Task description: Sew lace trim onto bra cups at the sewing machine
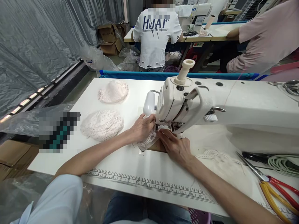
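Note:
A white sewing machine point(177, 99) stands on the table, its needle area partly hidden by my hands. My left hand point(143, 127) is closed at the left of the presser foot, fingers pinching a white lace piece point(148, 141). Just right of it, my right hand point(177, 145) has its fingertips together on the lace by the foot. The lace hangs between the hands, over a brownish plate. Left of my hands lie a pile of lace cups point(102, 125) and a smaller pale fabric cup point(114, 91). More sheer lace fabric point(224, 166) is spread beyond my right wrist.
Scissors with red and yellow handles point(265, 179) lie at the right, beside a coiled pale green cord point(283, 165). A ruler strip point(140, 183) runs along the table's front edge. Two people sit at another table ahead. Cardboard boxes point(16, 155) stand at the left.

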The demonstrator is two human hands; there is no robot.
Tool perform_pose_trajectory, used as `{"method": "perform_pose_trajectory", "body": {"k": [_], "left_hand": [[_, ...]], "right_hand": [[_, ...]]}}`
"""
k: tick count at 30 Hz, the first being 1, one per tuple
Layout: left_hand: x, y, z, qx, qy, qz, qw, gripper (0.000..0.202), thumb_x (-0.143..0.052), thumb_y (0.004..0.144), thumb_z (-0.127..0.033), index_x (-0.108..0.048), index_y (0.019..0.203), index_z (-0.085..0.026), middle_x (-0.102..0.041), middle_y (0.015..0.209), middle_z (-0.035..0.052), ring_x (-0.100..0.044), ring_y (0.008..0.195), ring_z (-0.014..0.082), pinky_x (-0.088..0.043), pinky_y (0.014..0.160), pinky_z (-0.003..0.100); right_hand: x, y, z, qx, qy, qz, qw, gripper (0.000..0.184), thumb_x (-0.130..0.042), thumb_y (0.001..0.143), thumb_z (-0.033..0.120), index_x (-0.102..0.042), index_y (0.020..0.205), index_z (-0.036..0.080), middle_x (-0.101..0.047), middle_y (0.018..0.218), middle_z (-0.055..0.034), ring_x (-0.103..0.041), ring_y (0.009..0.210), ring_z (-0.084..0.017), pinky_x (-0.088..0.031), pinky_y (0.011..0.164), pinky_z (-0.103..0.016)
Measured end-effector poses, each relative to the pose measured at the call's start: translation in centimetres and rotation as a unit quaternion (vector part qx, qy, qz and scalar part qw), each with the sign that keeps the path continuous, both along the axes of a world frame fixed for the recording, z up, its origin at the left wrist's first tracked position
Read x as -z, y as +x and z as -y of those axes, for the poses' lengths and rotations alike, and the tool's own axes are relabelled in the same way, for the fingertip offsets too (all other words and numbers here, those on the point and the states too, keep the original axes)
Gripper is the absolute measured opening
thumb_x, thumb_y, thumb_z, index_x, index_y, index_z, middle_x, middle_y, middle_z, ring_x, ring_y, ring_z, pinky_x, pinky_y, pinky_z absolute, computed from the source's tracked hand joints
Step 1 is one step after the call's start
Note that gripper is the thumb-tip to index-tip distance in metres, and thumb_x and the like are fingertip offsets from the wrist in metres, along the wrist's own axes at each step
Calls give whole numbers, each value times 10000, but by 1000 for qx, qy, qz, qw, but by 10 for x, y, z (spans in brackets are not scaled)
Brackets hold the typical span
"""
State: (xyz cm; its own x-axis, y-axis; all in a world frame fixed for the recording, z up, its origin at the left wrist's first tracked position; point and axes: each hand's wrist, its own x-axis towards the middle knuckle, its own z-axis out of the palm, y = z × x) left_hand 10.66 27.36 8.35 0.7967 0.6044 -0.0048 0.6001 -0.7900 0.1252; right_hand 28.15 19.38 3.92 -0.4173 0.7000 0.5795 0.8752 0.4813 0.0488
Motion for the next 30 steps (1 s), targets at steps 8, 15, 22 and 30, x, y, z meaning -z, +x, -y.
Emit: {"method": "perform_pose_trajectory", "body": {"k": [8, 15, 22, 30], "left_hand": [[6, 2, -3, 4, 34, 31, 999, 251, -357, 764, -7, -538, 750, -180, -567, 706, 6, -568, 713, 161, -302, 1044, 428], [11, -9, 43, 30, 168, 74, 983, 316, -299, 904, -13, -587, 940, -138, -642, 1032, 72, -572, 987, 155, -331, 1011, 390], [10, -10, 59, 33, 202, 16, 979, 243, -366, 937, -55, -592, 888, -130, -630, 858, -1, -554, 874, 117, -364, 871, 316], [8, -10, 52, 8, 150, 12, 989, 282, -338, 913, -22, -597, 879, -127, -621, 859, 38, -546, 866, 167, -378, 786, 342]], "right_hand": [[-4, -2, 2, -5, -6, -14, 1000, 280, -462, 908, 85, -699, 1026, 175, -733, 1008, -42, -633, 693, -123, -277, 493, -291], [-5, -1, 9, -59, -6, -58, 997, 181, -540, 910, 196, -701, 874, 122, -739, 940, -39, -632, 657, -111, -312, 512, -279], [-4, 0, 13, -70, -16, -75, 995, 172, -557, 904, 225, -688, 857, 124, -733, 925, -34, -619, 641, -111, -325, 540, -282], [-3, 0, 12, -51, -18, -62, 997, 193, -519, 922, 215, -691, 895, 132, -726, 964, -67, -626, 719, -135, -338, 571, -282]]}}
